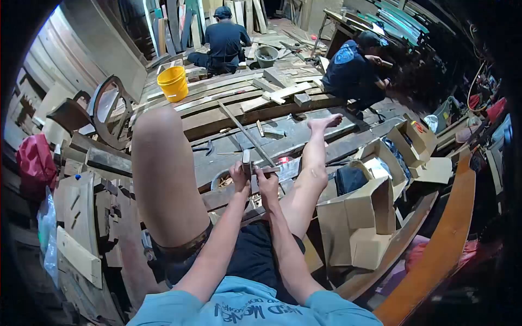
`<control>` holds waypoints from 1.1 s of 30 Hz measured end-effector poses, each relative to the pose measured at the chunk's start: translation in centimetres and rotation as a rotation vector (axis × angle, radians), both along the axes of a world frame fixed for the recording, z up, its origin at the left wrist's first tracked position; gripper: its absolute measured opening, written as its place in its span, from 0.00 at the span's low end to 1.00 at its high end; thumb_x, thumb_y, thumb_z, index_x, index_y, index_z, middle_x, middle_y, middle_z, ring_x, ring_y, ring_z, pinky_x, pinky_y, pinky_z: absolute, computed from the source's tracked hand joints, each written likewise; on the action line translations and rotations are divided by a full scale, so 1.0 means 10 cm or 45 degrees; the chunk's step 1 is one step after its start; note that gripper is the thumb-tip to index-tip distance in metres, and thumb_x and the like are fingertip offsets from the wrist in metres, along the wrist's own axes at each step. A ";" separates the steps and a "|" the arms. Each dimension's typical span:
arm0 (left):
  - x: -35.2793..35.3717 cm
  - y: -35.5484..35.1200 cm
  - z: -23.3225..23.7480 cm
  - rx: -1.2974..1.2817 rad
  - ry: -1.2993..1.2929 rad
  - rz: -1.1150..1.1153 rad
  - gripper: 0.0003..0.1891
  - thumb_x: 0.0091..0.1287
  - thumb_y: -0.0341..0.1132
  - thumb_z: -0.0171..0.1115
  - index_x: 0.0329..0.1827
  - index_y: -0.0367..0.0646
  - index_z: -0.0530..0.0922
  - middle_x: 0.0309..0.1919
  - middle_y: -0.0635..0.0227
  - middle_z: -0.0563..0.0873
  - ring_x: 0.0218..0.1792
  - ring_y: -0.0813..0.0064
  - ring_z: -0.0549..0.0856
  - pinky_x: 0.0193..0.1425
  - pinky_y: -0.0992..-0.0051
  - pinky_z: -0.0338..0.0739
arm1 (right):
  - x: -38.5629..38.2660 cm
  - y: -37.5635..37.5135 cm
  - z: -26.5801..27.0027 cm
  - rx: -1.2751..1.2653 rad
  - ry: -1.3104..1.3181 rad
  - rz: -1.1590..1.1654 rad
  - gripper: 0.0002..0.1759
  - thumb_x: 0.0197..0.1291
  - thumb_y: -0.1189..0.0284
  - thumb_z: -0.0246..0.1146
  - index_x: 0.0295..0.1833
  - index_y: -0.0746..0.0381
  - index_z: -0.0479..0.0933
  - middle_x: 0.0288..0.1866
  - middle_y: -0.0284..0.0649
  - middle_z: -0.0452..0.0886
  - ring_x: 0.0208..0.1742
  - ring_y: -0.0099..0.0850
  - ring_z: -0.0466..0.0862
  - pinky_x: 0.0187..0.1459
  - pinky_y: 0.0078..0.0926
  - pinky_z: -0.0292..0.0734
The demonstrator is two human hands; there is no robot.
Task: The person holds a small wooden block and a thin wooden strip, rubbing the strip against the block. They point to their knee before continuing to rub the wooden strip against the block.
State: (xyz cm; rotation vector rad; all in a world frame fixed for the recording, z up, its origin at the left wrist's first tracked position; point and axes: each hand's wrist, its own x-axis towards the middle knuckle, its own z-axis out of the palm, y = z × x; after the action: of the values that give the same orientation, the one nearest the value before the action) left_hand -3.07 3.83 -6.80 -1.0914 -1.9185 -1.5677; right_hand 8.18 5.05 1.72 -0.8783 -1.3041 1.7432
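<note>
Between my raised knees, both hands are close together in front of my lap. My left hand (240, 177) is closed around a short light wooden block (247, 161) held upright. Right beside it, my right hand (267, 182) is closed on a short brownish strip of wood (268, 170) that lies crosswise against the block. How the two pieces meet is too small to make out. Below and left of the hands, a round container (220, 180) holds small wooden bits. A long thin wooden stick (246, 133) lies on the planks beyond them.
Two people in dark shirts, one (224, 41) at the back and one (350, 68) at right, sit or crouch among wood scraps. A yellow bucket (172, 85) stands at left. Open cardboard boxes (359, 217) lie right of my leg. A hammer-like tool (203, 148) rests ahead.
</note>
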 end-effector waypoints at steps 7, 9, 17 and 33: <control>-0.06 0.05 -0.17 0.361 -0.721 -0.425 0.04 0.52 0.27 0.59 0.29 0.43 0.81 0.22 0.66 0.82 0.23 0.69 0.81 0.27 0.74 0.74 | -0.03 0.02 -0.03 0.142 -0.043 -0.026 0.12 0.57 0.71 0.59 0.27 0.69 0.73 0.23 0.32 0.76 0.24 0.22 0.71 0.28 0.22 0.67; -0.06 0.04 -0.18 0.338 -0.697 -0.406 0.05 0.52 0.28 0.58 0.30 0.44 0.81 0.22 0.66 0.82 0.23 0.69 0.81 0.27 0.73 0.74 | -0.02 0.02 -0.05 -0.066 0.188 0.041 0.12 0.57 0.70 0.59 0.27 0.68 0.74 0.23 0.32 0.77 0.23 0.22 0.71 0.27 0.22 0.67; -0.01 -0.15 0.19 0.061 -0.739 -0.447 0.14 0.61 0.39 0.50 0.41 0.38 0.76 0.30 0.66 0.80 0.29 0.74 0.79 0.33 0.71 0.75 | -0.02 0.04 -0.03 0.001 0.152 0.027 0.10 0.55 0.68 0.61 0.32 0.65 0.77 0.25 0.33 0.77 0.28 0.20 0.73 0.30 0.21 0.68; 0.15 -0.14 0.39 0.249 -1.332 -0.563 0.21 0.62 0.47 0.47 0.46 0.38 0.73 0.38 0.61 0.79 0.37 0.67 0.80 0.44 0.68 0.76 | -0.04 0.03 -0.02 0.316 0.074 -0.165 0.19 0.50 0.60 0.62 0.29 0.69 0.77 0.24 0.49 0.80 0.25 0.36 0.80 0.30 0.32 0.72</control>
State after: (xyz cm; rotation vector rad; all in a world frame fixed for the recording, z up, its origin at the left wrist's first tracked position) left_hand -1.56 2.44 -2.95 -0.6569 -2.0682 -2.9141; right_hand 7.80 5.32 1.54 -0.7469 -1.3593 1.4600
